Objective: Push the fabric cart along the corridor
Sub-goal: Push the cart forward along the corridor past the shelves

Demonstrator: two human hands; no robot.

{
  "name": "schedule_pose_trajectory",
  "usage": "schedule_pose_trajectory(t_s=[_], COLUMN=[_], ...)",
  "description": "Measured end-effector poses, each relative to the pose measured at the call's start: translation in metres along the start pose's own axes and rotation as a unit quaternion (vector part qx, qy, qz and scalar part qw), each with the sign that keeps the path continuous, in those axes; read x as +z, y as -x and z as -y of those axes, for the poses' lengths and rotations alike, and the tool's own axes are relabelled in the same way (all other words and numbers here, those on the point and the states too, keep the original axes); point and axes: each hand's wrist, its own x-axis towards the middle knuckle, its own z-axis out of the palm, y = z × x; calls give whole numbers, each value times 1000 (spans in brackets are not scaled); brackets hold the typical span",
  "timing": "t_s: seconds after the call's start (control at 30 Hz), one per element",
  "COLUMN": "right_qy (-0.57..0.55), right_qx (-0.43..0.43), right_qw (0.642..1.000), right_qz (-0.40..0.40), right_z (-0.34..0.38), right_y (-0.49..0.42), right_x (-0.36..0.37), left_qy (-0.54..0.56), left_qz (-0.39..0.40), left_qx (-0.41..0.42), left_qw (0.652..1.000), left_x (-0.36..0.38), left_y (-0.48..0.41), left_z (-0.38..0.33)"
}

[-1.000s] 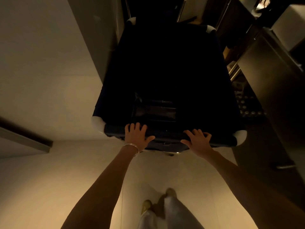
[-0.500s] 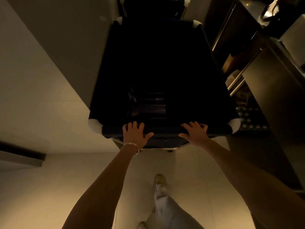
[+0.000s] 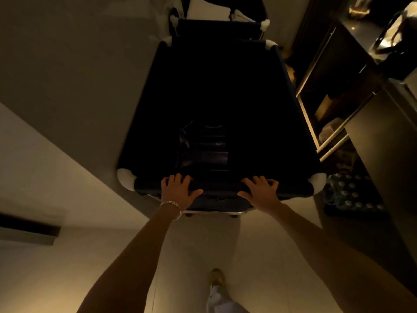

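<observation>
Both hands sit on the near rim of the cart (image 3: pixel 216 105), a dark fabric bin with pale corner caps, standing in the corridor between a plain wall (image 3: pixel 74 71) and an open shelf unit (image 3: pixel 325 105) on the right. The left hand (image 3: pixel 178 192) lies flat on the rim, fingers spread, thumb out to the side; the right hand (image 3: pixel 261 192) has its fingers curled over the rim's edge. The push looks under way, with one shoe (image 3: pixel 216 277) stepping forward on the floor (image 3: pixel 67 267). A second cart (image 3: pixel 218 28) stands just ahead, so little free run seems left. No brand, label or writing is readable in this dim light.
</observation>
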Motion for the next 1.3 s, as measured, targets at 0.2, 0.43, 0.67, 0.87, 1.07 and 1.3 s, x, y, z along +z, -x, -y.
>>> schedule_pose_trajectory(t_s=[0.2, 0.43, 0.67, 0.87, 1.07, 1.3], right_qy=[-7, -11, -9, -8, -14, -13], right_qx=[-6, -6, -3, 2, 6, 6], right_qw=[1000, 1000, 1000, 1000, 1000, 1000], right_qz=[-4, 1, -2, -4, 2, 8], right_z=[-7, -11, -6, 5, 19, 32], right_y=[-36, -57, -34, 19, 90, 162], right_x=[-2, -6, 1, 12, 27, 39], left_qy=[-38, -34, -20, -14, -26, -47], left_qz=[46, 29, 10, -10, 6, -1], left_qx=[-9, -10, -3, 3, 4, 16], left_qw=[998, 999, 1000, 1000, 1000, 999], left_x=[-3, -1, 3, 9, 19, 29], left_y=[-36, -56, -30, 25, 94, 168], left_z=[0, 2, 3, 3, 3, 3])
